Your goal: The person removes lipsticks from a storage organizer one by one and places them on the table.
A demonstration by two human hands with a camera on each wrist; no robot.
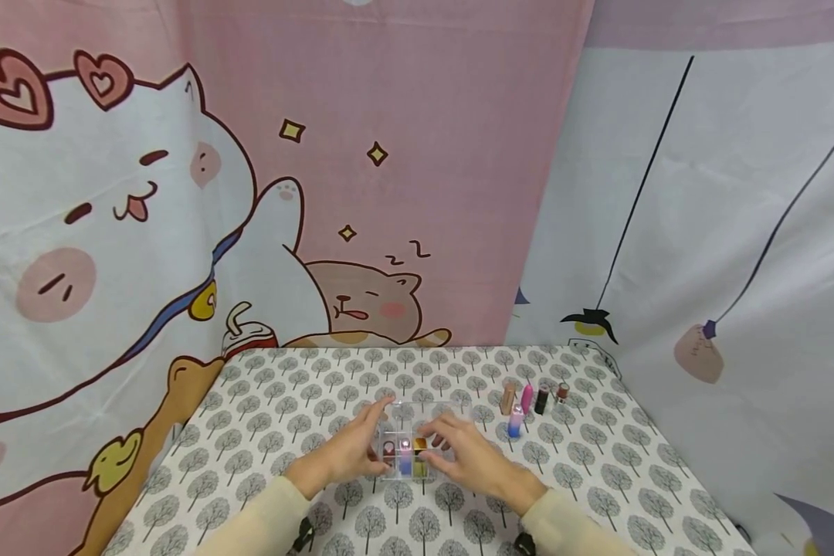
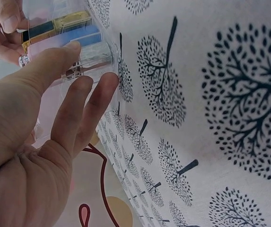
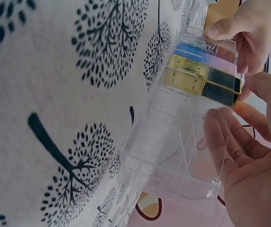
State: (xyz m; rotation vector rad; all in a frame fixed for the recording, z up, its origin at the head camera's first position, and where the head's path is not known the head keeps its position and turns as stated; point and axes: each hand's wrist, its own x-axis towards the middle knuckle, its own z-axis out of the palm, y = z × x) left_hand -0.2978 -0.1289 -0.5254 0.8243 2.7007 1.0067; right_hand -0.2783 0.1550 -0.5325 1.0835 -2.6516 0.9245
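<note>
In the head view, a clear organizer box (image 1: 403,417) sits toward 6 o'clock on the tree-patterned desk (image 1: 285,401), its long axis running from 9 to 3. The left hand (image 1: 350,449) holds its 9 o'clock end, thumb at the near corner and index finger at the far one, presumably to keep the light plastic from sliding. The right hand (image 1: 469,455) arches over the middle, thumb and fingers apart around the top of a gold-and-black lipstick tube (image 1: 420,466). The tubes share the near row, upright, probably because the dividers keep them from tipping. Near 2 o'clock from the box, a loose group stands on the desk: a tan tube (image 1: 508,398), a magenta tube (image 1: 527,398), a black tube (image 1: 542,400), a brown-capped tube (image 1: 562,392) and a second pink-and-blue tube (image 1: 516,421).

In the left wrist view, the caps point between 8 and 9 o'clock, away from the desk. The left thumb crosses the box front, over the boxed pink-and-blue tube (image 2: 85,37) and beside a clear-bodied tube (image 2: 97,53).

In the right wrist view, the gold-and-black tube's long axis runs cap-first between 3 and 4 o'clock. The right thumb and index finger lie on either side of the dark cap; whether they touch it, I cannot tell.
</note>
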